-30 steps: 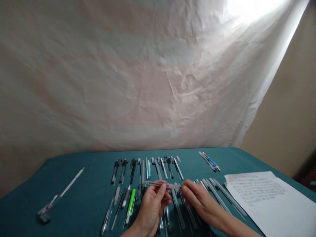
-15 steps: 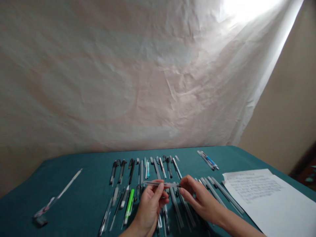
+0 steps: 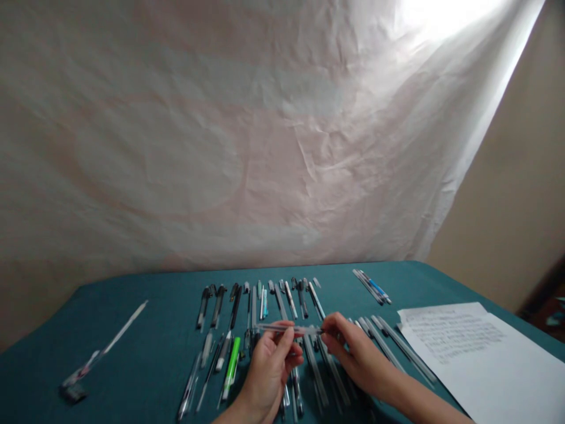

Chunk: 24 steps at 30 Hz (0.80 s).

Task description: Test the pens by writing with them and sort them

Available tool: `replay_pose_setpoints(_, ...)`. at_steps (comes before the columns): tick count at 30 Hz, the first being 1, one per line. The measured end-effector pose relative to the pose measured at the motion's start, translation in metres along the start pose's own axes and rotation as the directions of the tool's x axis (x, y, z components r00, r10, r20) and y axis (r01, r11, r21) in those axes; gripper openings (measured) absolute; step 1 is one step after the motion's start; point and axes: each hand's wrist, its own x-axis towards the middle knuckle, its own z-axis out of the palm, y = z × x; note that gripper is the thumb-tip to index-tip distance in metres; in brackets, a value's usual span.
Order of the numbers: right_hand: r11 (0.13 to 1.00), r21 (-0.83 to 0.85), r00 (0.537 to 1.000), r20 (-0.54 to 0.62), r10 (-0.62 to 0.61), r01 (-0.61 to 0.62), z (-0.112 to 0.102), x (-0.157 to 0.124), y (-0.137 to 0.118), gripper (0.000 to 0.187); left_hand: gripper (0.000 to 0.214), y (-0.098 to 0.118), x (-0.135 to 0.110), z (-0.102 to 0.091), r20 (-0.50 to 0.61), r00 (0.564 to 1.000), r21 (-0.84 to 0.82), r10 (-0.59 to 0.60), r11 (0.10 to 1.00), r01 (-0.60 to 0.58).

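Note:
A slim clear pen (image 3: 285, 328) is held level above the rows of pens. My left hand (image 3: 272, 362) pinches it between thumb and fingers near the middle, its thin end pointing left. At the pen's dark right end, the thumb and forefinger of my right hand (image 3: 353, 353) are closed together on the tip. Below and around both hands lie many pens, some partly hidden by them. Left of my left hand is a bright green pen (image 3: 231, 368), beside a white-and-grey pen (image 3: 223, 352).
Farther back stands a row of black pens (image 3: 218, 307), clear pens and loose caps. A small group of pens (image 3: 372, 287) lies at the back right. Handwritten paper (image 3: 498, 353) covers the right side. At left lie a long white stick-like item (image 3: 126, 327) and a dark eraser-like block (image 3: 74, 393).
My right thumb and forefinger have closed in on the pen's right end, where they were slightly apart before. My left hand and the pen have hardly moved.

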Motion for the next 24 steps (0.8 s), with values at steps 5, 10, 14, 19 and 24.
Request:
replay_pose_setpoints(5,0.999,-0.031,1.0,0.008,0.009,-0.009,0.0026,0.0012,0.002,0.023,0.022,-0.0022,-0.002,0.0008,0.023,1.0,0.028,0.006,1.0,-0.007)
replay_pose_setpoints(10,0.998,0.04,0.995,0.085,0.043,-0.046,0.0013,0.001,0.0,0.031,0.021,-0.0013,-0.0032,0.0019,0.019,1.0,0.037,-0.005,0.999,0.004)
replay_pose_setpoints(14,1.0,0.011,0.999,0.04,0.005,-0.006,-0.0003,-0.0002,-0.0009,0.019,0.022,0.0005,-0.0033,0.0028,0.015,1.0,0.036,-0.003,0.999,0.003)
replay_pose_setpoints(19,1.0,-0.009,1.0,0.013,0.015,-0.015,0.0039,0.0005,0.0029,0.022,0.02,0.0003,-0.0038,0.0034,0.037,0.999,0.066,0.003,0.998,-0.006)
replay_pose_setpoints(24,0.985,0.144,0.993,0.081,0.083,-0.094,0.0058,0.0014,0.0032,0.034,0.019,-0.0016,-0.004,0.0024,0.051,0.999,0.078,0.0,0.997,-0.004)
